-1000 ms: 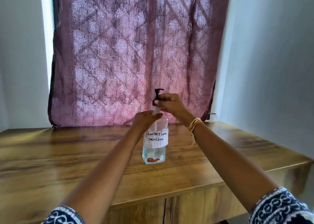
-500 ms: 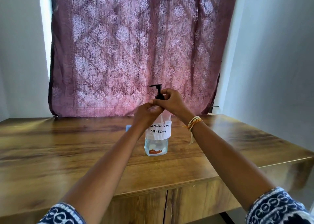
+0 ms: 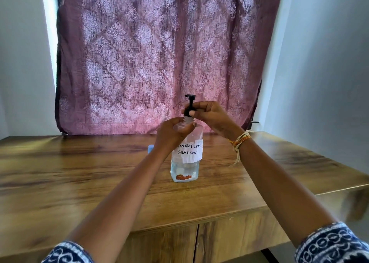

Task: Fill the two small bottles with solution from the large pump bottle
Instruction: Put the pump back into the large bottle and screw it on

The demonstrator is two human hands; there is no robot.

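Curtain: a dusky pink patterned cloth hangs behind the table, covering most of the back wall between pale walls on either side.
Table: a wooden top with dark grain and cabinet doors below its front edge; it carries the bottle near its middle.
Large pump bottle: clear, standing upright on the table, with a little liquid showing in its base; a white paper label on its front reads "CONTACT LENS SOLUTION" in handwriting.
Left hand: its grip is wrapped round the bottle's shoulder and neck, with fingers curled over the clear plastic just under the pump collar.
Right hand: its grip is clamped on the black pump collar, thumb and fingers pinching it from the right; threads in orange and cream are tied round the wrist.
Pump head: black, with its stem sticking up above the right hand's fingers and its nozzle pointing left.
Blue object: a small pale blue thing shows on the table just behind the left wrist, mostly hidden; what it is cannot be told.
Sleeves: dark blue with white pattern, at both lower corners.
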